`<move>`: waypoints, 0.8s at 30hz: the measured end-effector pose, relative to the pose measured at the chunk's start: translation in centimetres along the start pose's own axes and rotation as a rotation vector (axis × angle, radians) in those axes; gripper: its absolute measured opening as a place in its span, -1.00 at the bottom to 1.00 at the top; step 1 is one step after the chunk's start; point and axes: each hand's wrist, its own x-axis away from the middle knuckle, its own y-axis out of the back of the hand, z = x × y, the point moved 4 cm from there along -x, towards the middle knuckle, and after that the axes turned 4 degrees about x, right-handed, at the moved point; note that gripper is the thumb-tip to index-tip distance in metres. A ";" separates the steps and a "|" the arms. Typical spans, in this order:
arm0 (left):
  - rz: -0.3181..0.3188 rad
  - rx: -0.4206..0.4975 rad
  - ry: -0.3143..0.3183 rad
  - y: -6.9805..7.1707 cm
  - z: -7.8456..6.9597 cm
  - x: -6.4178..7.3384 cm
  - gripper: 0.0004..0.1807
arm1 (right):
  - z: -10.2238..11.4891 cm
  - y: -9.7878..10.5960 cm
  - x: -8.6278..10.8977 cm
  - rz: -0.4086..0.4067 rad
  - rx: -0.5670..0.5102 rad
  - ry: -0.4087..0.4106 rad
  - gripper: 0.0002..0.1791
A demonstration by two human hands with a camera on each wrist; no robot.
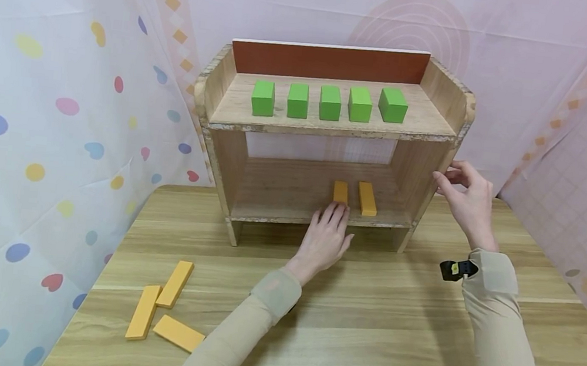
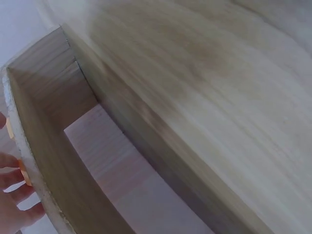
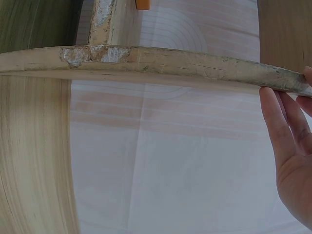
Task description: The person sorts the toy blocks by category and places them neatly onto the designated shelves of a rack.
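Note:
A small two-tier wooden shelf (image 1: 330,130) stands on the table. At the front of its lower board, my left hand (image 1: 322,239) touches the near end of an orange block (image 1: 341,192) with its fingertips, the thumb apart from it. Beside that block lies a second orange block (image 1: 367,199). In the left wrist view, the left fingers (image 2: 10,178) show at the shelf's front edge, against an orange block (image 2: 24,173). My right hand (image 1: 469,200) pinches the front edge of the shelf's right side panel (image 3: 195,66); the right wrist view shows fingers (image 3: 278,122) against the panel.
Several green blocks (image 1: 298,101) stand in a row on the top board, before a reddish-brown back strip (image 1: 331,63). Three loose orange blocks (image 1: 143,312) lie on the table (image 1: 364,331) at the front left. Patterned cloth (image 1: 123,72) hangs behind and at both sides.

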 end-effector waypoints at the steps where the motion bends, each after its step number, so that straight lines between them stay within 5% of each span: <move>1: 0.004 0.008 0.002 0.0 0.0 -0.1 -0.39 | 0.0 0.0 0.0 0.000 -0.001 0.001 -0.71; 11: 0.070 0.075 -0.058 0.1 0.3 0.3 -0.41 | 0.1 0.0 0.1 0.011 -0.006 -0.008 -0.69; 19: -0.117 0.148 -0.152 1.1 1.4 1.5 -0.50 | 0.1 0.0 0.1 0.004 -0.002 -0.005 -0.71; 24: -0.139 0.237 -0.163 1.8 2.3 2.5 -0.58 | 0.1 0.0 0.1 0.005 -0.003 -0.004 -0.71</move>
